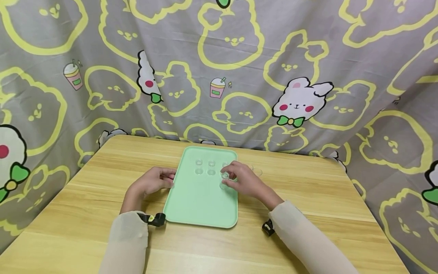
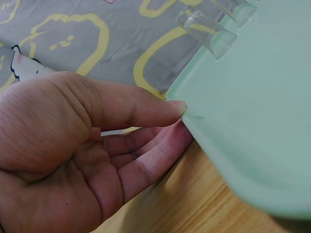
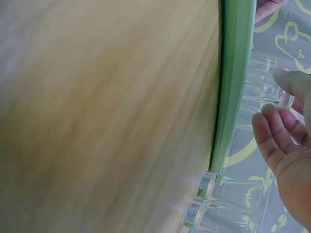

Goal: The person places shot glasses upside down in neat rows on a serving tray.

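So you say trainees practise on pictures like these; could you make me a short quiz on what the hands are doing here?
1. Multiple choice: what does the left hand pinch?
A) the patterned curtain
B) the rim of the green tray
C) a sleeve

2. True or false: the right hand is gripping the tray's rim.

3. Count: how many clear glasses stand off the tray, on the wooden table to its right?

Key:
1. B.
2. False; its thumb and fingers are around a clear glass over the tray.
3. Two, best seen in the right wrist view.
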Action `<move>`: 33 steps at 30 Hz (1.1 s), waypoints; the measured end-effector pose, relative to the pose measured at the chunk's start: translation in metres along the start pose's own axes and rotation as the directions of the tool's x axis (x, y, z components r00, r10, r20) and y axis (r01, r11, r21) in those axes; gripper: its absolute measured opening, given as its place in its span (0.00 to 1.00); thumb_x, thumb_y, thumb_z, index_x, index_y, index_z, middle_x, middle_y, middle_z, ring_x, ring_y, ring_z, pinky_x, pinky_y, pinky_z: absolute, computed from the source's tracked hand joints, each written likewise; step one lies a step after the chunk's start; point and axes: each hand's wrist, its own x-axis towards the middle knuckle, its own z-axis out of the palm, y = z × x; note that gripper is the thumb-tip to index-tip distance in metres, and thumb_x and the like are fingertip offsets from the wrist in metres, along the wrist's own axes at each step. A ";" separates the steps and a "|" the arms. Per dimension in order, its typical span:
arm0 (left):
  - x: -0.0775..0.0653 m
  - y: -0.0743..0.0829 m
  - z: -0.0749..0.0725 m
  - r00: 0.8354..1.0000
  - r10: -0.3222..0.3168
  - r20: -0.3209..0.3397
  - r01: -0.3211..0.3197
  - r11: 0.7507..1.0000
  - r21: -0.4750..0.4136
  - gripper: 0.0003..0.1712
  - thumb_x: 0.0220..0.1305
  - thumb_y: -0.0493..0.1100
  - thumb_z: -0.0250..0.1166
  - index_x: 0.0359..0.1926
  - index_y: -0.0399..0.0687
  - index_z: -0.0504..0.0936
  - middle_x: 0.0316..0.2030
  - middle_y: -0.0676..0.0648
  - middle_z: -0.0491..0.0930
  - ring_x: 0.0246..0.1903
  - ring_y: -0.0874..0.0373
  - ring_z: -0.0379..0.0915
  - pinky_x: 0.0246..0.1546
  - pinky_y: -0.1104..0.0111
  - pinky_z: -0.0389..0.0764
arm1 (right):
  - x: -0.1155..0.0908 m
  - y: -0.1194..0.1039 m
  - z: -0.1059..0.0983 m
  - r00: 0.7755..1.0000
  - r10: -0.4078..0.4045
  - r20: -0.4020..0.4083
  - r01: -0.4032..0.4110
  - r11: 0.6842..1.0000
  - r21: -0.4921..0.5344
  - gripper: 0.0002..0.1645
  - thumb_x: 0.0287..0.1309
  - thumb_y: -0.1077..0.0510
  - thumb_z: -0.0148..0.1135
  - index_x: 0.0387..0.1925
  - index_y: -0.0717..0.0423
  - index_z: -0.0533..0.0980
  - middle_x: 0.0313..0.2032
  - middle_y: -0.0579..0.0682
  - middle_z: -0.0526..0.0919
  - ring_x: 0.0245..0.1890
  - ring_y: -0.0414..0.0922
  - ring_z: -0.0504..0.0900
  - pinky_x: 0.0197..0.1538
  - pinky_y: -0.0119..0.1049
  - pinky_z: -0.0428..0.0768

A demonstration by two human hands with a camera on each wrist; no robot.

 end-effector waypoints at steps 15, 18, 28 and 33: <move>0.000 -0.001 -0.001 1.000 0.010 0.004 -0.010 1.000 0.000 0.31 0.66 0.31 0.66 0.68 0.27 0.71 0.53 0.37 0.80 0.50 0.49 0.74 0.47 0.67 0.77 | 0.002 -0.002 0.002 0.999 0.034 0.029 -0.034 0.999 -0.010 0.19 0.63 0.57 0.72 0.53 0.59 0.82 0.41 0.49 0.80 0.38 0.41 0.79 0.45 0.37 0.81; 0.000 0.000 -0.001 1.000 0.009 0.003 -0.009 1.000 0.002 0.31 0.66 0.31 0.66 0.68 0.26 0.72 0.53 0.37 0.80 0.50 0.49 0.74 0.47 0.66 0.77 | 0.003 -0.002 0.001 0.999 0.037 0.032 -0.036 0.999 -0.013 0.19 0.63 0.57 0.72 0.53 0.58 0.82 0.40 0.50 0.81 0.38 0.40 0.79 0.45 0.37 0.81; -0.001 0.001 0.000 1.000 0.001 0.000 -0.001 1.000 0.007 0.30 0.66 0.31 0.67 0.68 0.27 0.72 0.53 0.37 0.80 0.49 0.49 0.74 0.48 0.65 0.77 | 0.001 -0.007 -0.011 0.999 0.032 0.026 -0.032 0.999 -0.017 0.23 0.63 0.57 0.73 0.56 0.61 0.81 0.47 0.52 0.84 0.42 0.45 0.83 0.48 0.40 0.83; 0.000 0.001 -0.001 1.000 -0.001 0.001 0.001 1.000 0.012 0.30 0.66 0.31 0.66 0.68 0.27 0.72 0.52 0.38 0.80 0.49 0.50 0.74 0.49 0.65 0.77 | -0.004 -0.009 -0.026 1.000 0.019 -0.024 -0.018 0.998 0.052 0.20 0.62 0.59 0.73 0.54 0.62 0.82 0.48 0.58 0.85 0.42 0.50 0.85 0.49 0.44 0.84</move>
